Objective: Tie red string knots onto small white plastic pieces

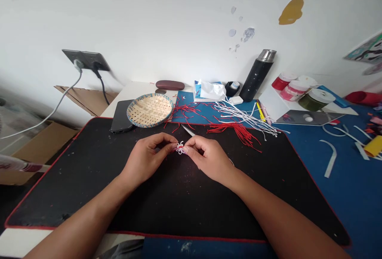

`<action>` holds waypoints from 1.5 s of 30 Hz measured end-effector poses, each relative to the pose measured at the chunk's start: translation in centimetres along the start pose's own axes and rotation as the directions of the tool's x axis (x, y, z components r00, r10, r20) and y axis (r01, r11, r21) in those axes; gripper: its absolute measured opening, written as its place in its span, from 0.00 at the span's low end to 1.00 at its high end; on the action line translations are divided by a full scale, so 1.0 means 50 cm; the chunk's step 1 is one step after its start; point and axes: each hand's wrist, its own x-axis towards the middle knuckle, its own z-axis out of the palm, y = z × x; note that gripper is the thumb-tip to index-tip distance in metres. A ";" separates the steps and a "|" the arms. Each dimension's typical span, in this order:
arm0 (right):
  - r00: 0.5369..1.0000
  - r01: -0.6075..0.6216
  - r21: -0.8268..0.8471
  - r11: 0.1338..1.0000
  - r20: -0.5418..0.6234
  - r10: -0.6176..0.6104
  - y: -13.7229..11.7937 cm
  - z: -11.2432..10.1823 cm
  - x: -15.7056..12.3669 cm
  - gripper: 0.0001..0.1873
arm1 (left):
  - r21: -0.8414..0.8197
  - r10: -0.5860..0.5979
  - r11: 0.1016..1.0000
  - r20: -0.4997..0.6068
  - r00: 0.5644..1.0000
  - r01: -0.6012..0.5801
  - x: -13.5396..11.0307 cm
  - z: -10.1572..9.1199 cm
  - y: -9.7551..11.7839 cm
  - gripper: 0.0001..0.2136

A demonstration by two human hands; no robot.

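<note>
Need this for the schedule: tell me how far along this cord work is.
Done: one small white looped knot with a red centre has taken shape. In hand: the left hand and right hand pinch it at the fingertips. Left: a bunch of red threads and a spread of white cords lie loose ahead of the hands, so more material looks unused.

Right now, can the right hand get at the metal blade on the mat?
Probably yes: the right hand lies just below the blade, nothing between, though its fingers are pinching the white cord knot.

Bare left hand (146,159), bare right hand (210,159); bare left forearm (83,221), bare right forearm (286,219), unmarked.
</note>
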 end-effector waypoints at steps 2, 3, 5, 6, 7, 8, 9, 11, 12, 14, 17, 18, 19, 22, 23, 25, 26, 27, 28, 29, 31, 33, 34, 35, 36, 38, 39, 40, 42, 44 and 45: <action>1.000 0.005 -0.020 1.000 -0.001 -0.005 -0.001 0.001 -0.001 0.09 | 0.002 -0.001 1.000 -0.010 1.000 0.001 -0.001 0.002 -0.001 0.08; 1.000 0.006 -0.030 1.000 0.000 -0.006 -0.002 0.002 -0.001 0.09 | -0.008 -0.006 1.000 -0.013 1.000 0.005 -0.001 0.003 -0.002 0.08; 1.000 0.008 -0.039 0.999 0.004 -0.008 -0.002 0.002 -0.002 0.09 | -0.052 -0.025 0.998 -0.014 1.000 0.024 -0.002 0.007 -0.004 0.08; 1.000 0.010 -0.040 0.999 0.006 -0.010 -0.001 0.003 -0.002 0.09 | -0.082 -0.040 0.996 -0.010 0.999 0.039 -0.002 0.009 -0.005 0.09; 1.000 0.011 -0.042 0.999 0.008 -0.010 -0.001 0.003 -0.002 0.09 | -0.114 -0.058 0.992 -0.004 0.998 0.057 -0.003 0.010 -0.006 0.10; 1.000 0.010 -0.044 0.999 0.010 -0.009 0.000 0.003 -0.002 0.10 | -0.147 -0.079 0.986 0.003 0.997 0.078 -0.003 0.012 -0.006 0.10; 1.000 0.010 -0.045 0.999 0.012 -0.009 0.001 0.004 -0.002 0.10 | -0.176 -0.102 0.979 0.011 0.995 0.102 -0.003 0.013 -0.007 0.11; 1.000 0.013 -0.048 0.999 0.013 -0.012 0.002 0.005 -0.003 0.10 | -0.227 -0.148 0.963 0.023 0.989 0.149 -0.002 0.015 -0.007 0.12; 1.000 0.014 -0.049 0.999 0.013 -0.014 0.002 0.006 -0.003 0.10 | -0.248 -0.167 0.954 0.030 0.986 0.169 -0.001 0.015 -0.007 0.12; 1.000 0.014 -0.051 0.999 0.010 -0.013 0.002 0.006 -0.003 0.10 | -0.289 -0.192 0.937 0.050 0.980 0.198 0.002 0.014 -0.007 0.13; 1.000 0.004 -0.048 0.999 0.007 -0.004 0.002 0.003 -0.002 0.10 | -0.356 -0.182 0.911 0.104 0.978 0.207 0.006 0.012 -0.006 0.15; 1.000 0.003 -0.045 0.999 0.003 -0.003 0.001 0.002 -0.002 0.09 | -0.381 -0.170 0.902 0.122 0.978 0.205 0.007 0.011 -0.005 0.15; 1.000 0.005 -0.043 0.999 -0.002 -0.005 0.001 0.001 -0.001 0.09 | -0.405 -0.157 0.892 0.141 0.977 0.202 0.007 0.012 -0.003 0.15; 1.000 0.021 -0.056 0.998 -0.011 -0.022 0.000 -0.001 0.000 0.08 | -0.457 -0.130 0.866 0.188 0.973 0.204 0.005 0.017 0.000 0.15; 1.000 0.026 -0.067 0.997 -0.012 -0.027 -0.001 -0.001 0.000 0.08 | -0.464 -0.126 0.862 0.197 0.972 0.205 0.004 0.019 0.000 0.15; 0.999 0.030 -0.083 0.996 -0.009 -0.031 -0.001 -0.001 -0.001 0.08 | -0.465 -0.121 0.863 0.195 0.973 0.200 0.002 0.024 -0.001 0.14; 0.999 0.032 -0.080 0.996 -0.006 -0.032 -0.001 -0.001 -0.001 0.08 | -0.463 -0.120 0.864 0.189 0.975 0.196 0.002 0.025 -0.003 0.13; 0.999 0.032 -0.069 0.997 -0.003 -0.033 0.000 -0.001 -0.001 0.08 | -0.462 -0.120 0.865 0.185 0.975 0.194 0.002 0.026 -0.004 0.13; 1.000 0.031 -0.052 0.998 0.000 -0.031 0.001 0.000 0.000 0.08 | -0.463 -0.121 0.865 0.181 0.976 0.193 0.002 0.026 -0.006 0.14; 1.000 0.027 -0.032 0.999 0.000 -0.027 0.003 0.000 0.000 0.09 | -0.464 -0.123 0.864 0.180 0.976 0.194 0.002 0.025 -0.007 0.15; 1.000 0.008 0.015 1.000 -0.007 -0.008 0.008 -0.001 0.002 0.09 | -0.464 -0.128 0.863 0.183 0.975 0.200 0.002 0.024 -0.009 0.17; 0.999 -0.018 0.066 0.998 -0.028 0.019 0.012 -0.003 0.004 0.10 | -0.463 -0.126 0.863 0.191 0.973 0.203 0.001 0.023 -0.009 0.17; 0.999 -0.028 0.090 0.996 -0.039 0.032 0.013 -0.003 0.005 0.11 | -0.462 -0.122 0.863 0.199 0.972 0.203 0.001 0.023 -0.009 0.17; 0.998 -0.036 0.110 0.993 -0.051 0.042 0.014 -0.003 0.005 0.11 | -0.462 -0.118 0.863 0.207 0.971 0.203 0.000 0.022 -0.009 0.16; 0.997 -0.042 0.123 0.992 -0.060 0.049 0.015 -0.003 0.006 0.11 | -0.462 -0.113 0.864 0.214 0.970 0.202 -0.001 0.023 -0.008 0.15; 0.997 -0.046 0.139 0.989 -0.057 0.055 0.016 -0.002 0.005 0.12 | -0.461 -0.106 0.864 0.221 0.970 0.200 -0.002 0.023 -0.008 0.14; 0.997 -0.046 0.144 0.988 -0.048 0.053 0.017 -0.001 0.005 0.12 | -0.461 -0.105 0.865 0.220 0.970 0.198 -0.002 0.024 -0.008 0.14; 0.998 -0.043 0.150 0.988 -0.035 0.049 0.018 0.000 0.004 0.12 | -0.461 -0.104 0.866 0.218 0.970 0.196 -0.002 0.024 -0.009 0.14; 0.999 -0.036 0.157 0.987 -0.013 0.038 0.020 0.002 0.004 0.13 | -0.460 -0.103 0.867 0.214 0.971 0.193 -0.002 0.024 -0.009 0.13; 0.999 -0.031 0.158 0.987 -0.004 0.032 0.021 0.002 0.003 0.13 | -0.458 -0.105 0.868 0.210 0.972 0.193 -0.001 0.024 -0.008 0.13; 1.000 -0.029 0.158 0.987 -0.005 0.030 0.021 0.002 0.003 0.13 | -0.458 -0.106 0.867 0.210 0.972 0.194 -0.001 0.024 -0.007 0.13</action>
